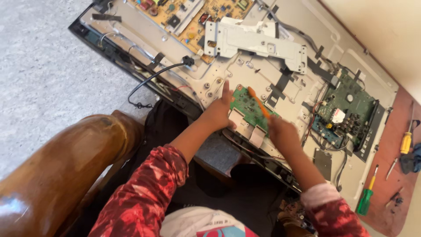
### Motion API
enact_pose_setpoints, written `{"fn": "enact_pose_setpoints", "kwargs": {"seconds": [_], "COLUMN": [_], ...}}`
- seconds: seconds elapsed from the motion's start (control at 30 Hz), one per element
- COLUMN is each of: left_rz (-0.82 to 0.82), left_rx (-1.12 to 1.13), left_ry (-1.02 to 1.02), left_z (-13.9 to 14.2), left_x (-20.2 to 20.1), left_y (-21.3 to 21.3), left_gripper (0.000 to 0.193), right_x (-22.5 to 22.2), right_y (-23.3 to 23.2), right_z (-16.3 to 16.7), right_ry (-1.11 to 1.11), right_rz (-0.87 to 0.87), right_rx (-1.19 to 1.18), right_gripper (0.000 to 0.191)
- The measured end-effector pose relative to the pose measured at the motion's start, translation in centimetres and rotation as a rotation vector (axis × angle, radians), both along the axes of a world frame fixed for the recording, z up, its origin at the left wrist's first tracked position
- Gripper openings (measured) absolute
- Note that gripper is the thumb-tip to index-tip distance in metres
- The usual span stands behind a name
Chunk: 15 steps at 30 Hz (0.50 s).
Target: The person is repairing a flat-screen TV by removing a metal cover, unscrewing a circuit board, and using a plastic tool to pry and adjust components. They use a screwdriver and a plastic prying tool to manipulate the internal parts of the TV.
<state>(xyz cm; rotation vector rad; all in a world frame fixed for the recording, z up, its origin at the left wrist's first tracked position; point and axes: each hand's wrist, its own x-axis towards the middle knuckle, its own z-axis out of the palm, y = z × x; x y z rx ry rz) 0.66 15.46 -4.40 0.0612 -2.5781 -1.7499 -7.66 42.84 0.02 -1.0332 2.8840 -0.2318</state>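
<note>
Two hands work over a small green circuit board (248, 108) at the centre of an opened flat-screen chassis (302, 39) lying on the floor. Left hand (218, 112), grip released, presses fingers flat at the board's 9 o'clock edge. Right hand (282, 133), grip clenched on an orange tool (258, 102), angles it across the board toward 11 o'clock. Screwdrivers, green-handled (366, 194) and yellow-handled (406, 139), lie at 3 o'clock.

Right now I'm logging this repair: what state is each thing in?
Television: face down, back cover off.
Small green board: left hand pressing its edge.
Orange tool: in the right hand grip, tip on board.
Green screwdriver: lying unused.
Yellow screwdriver: lying unused.
</note>
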Motion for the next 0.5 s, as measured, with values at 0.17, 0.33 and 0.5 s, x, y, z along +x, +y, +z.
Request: {"fn": "enact_pose_setpoints", "kwargs": {"seconds": [0.17, 0.33, 0.5], "left_rz": [0.002, 0.051, 0.063], "left_rx": [-0.021, -0.033, -0.013], "left_ry": [-0.095, 0.0, 0.056], "left_z": [0.2, 0.0, 0.3], "left_x": [-0.3, -0.2, -0.1], "left_y": [0.3, 0.9, 0.9], "left_gripper": [0.158, 0.156, 0.156], "right_x": [1.2, -0.6, 1.0], "right_y": [-1.8, -4.6, -3.4], "right_z": [2.5, 2.5, 2.2], "right_ry": [0.026, 0.015, 0.026], "right_rz": [0.155, 0.131, 0.003], "right_rx": [0.002, -0.01, 0.111], "right_gripper": [0.021, 0.018, 0.019]}}
